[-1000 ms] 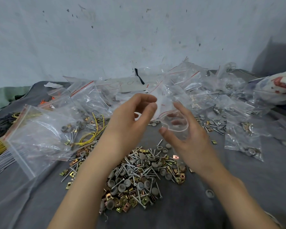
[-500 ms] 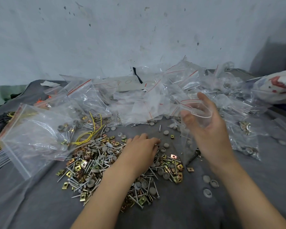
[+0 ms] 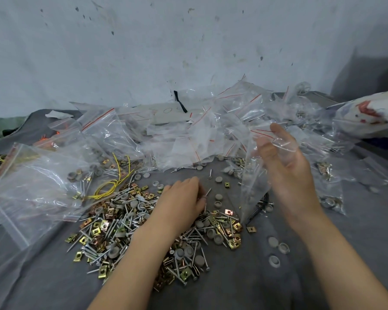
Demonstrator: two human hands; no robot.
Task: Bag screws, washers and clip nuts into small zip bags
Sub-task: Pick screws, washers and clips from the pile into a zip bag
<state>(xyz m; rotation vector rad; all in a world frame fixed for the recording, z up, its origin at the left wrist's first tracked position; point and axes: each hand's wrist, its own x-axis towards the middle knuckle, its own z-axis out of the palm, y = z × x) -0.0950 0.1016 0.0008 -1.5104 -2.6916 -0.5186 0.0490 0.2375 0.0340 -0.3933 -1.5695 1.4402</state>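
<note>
Small zip bag (image 3: 253, 189) hangs from the right hand (image 3: 289, 175), which is raised just right of the hardware pile (image 3: 112, 229). The thumb and fingers curl round the bag's red-lined mouth and hold it spread, and the bag's lower corner reaches down to the pile's right edge. The left hand (image 3: 182, 201) lies palm down on the far part of the pile, its fingers bent down among the pieces. The fingertips are hidden, so it cannot be told whether they pinch anything. A single screw (image 3: 208, 192) sticks out just beside them.

The pile itself is a loose mix of silver screws, brass-coloured clip nuts and round grey washers, spread under and around the left forearm on a grey cloth (image 3: 244, 287). Three loose washers (image 3: 278, 248) lie on the cloth just right of the pile's near side.

Left of the pile lies a large zip bag (image 3: 31, 191) with a few pieces inside, and a bundle of yellow wire (image 3: 112, 186) sits at its edge nearest the pile. Behind the pile a heap of clear zip bags (image 3: 184, 139) rises against a stained white wall (image 3: 188, 52). Right of the pile, beyond the right hand, lie filled bags (image 3: 329, 198) with hardware showing through. Farther right still is a white printed sack (image 3: 372, 113).
</note>
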